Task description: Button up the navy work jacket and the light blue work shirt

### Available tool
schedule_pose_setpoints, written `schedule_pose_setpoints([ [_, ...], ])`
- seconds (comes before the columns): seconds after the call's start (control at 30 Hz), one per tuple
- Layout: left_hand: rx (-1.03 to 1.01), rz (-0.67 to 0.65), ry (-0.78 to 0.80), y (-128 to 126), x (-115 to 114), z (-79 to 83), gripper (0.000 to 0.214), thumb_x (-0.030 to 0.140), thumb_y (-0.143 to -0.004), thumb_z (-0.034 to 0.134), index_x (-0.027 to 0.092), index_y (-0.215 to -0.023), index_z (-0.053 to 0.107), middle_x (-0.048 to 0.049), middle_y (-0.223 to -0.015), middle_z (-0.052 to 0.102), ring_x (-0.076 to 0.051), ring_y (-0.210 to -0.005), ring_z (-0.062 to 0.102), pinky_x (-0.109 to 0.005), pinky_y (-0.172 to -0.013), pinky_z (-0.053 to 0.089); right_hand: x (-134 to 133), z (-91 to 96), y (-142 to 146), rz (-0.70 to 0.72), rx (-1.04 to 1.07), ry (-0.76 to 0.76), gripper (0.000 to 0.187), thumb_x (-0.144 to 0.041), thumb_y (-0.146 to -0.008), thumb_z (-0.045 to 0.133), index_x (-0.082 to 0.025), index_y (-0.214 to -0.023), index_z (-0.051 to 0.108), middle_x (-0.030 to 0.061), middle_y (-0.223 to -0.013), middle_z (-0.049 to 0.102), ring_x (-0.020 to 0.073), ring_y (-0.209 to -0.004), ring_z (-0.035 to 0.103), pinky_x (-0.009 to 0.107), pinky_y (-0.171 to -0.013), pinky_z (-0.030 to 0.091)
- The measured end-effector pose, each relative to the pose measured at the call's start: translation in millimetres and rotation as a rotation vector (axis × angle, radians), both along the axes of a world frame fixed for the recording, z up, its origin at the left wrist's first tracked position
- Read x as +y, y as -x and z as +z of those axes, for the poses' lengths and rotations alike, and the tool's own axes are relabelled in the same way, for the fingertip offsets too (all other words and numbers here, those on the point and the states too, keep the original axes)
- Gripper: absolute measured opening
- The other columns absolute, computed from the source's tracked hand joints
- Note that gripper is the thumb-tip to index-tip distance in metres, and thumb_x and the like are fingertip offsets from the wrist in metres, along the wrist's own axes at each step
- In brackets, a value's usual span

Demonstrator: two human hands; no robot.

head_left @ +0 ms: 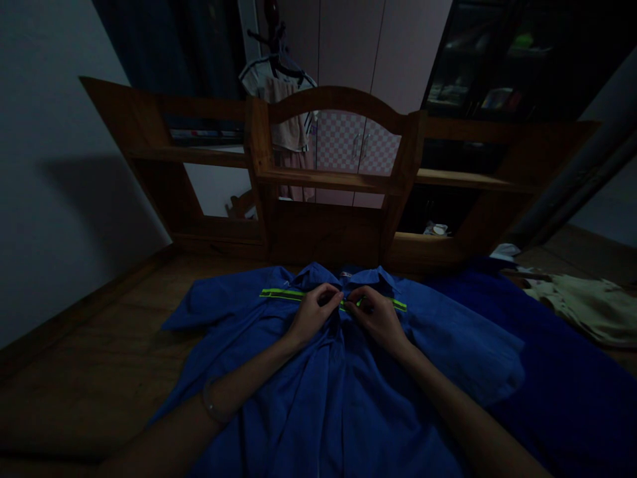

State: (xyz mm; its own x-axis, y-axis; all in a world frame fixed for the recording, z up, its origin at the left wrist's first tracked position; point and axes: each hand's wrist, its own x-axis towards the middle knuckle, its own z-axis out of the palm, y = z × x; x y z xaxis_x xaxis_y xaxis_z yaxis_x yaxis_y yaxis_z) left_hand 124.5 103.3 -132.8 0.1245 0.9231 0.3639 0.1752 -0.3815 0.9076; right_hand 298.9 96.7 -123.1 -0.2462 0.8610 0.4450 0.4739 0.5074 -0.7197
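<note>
A blue work shirt (318, 385) with a yellow-green reflective stripe (279, 293) across the chest lies flat, front up, on a wooden surface (99, 358). My left hand (316, 311) and my right hand (375, 313) meet at the middle of the shirt front, just below the collar (348, 273). Both hands have fingers curled and pinched on the shirt's front edges at the stripe. A thin bracelet circles my left wrist.
A wooden headboard with shelves (328, 179) rises right behind the shirt. More blue cloth (562, 372) spreads to the right, with a pale green garment (582, 302) beyond it. A grey wall (50, 166) is at the left; clothes hang on a rack (283, 99) behind.
</note>
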Motion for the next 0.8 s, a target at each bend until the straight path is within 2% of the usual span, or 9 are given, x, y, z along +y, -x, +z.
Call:
schedule_pose_setpoints([
  [0.47, -0.049, 0.01, 0.039, 0, 6, -10.7, 0.018, 0.032, -0.081, 0.061, 0.017, -0.09, 0.06, 0.0002, -0.085, 0.063, -0.014, -0.08, 0.061, -0.022, -0.073, 0.045, 2, -3.7, 2, -0.012, -0.047, -0.049, 0.009, -0.028, -0.084, 0.061, -0.021, -0.089, 0.059, 0.0, -0.081, 0.063, 0.0129, -0.063, 0.055, 0.024, -0.059, 0.042],
  [0.67, -0.074, 0.052, 0.083, 0, 6, -11.1, 0.014, 0.028, -0.078, 0.063, 0.016, -0.077, 0.057, 0.0021, -0.072, 0.058, -0.012, -0.07, 0.057, -0.021, -0.065, 0.042, 1, -4.4, 3, 0.014, -0.053, -0.041, 0.007, -0.027, -0.084, 0.06, -0.021, -0.088, 0.059, 0.0, -0.081, 0.063, 0.013, -0.064, 0.056, 0.023, -0.059, 0.043],
  [0.8, -0.124, 0.067, 0.155, -1, 7, -13.3, 0.014, 0.026, -0.073, 0.065, 0.015, -0.077, 0.057, 0.0016, -0.071, 0.059, -0.013, -0.069, 0.057, -0.021, -0.063, 0.042, 0, -4.2, 5, 0.022, -0.07, -0.043, 0.006, -0.026, -0.084, 0.059, -0.021, -0.088, 0.06, 0.0005, -0.081, 0.063, 0.0136, -0.065, 0.056, 0.024, -0.06, 0.043],
])
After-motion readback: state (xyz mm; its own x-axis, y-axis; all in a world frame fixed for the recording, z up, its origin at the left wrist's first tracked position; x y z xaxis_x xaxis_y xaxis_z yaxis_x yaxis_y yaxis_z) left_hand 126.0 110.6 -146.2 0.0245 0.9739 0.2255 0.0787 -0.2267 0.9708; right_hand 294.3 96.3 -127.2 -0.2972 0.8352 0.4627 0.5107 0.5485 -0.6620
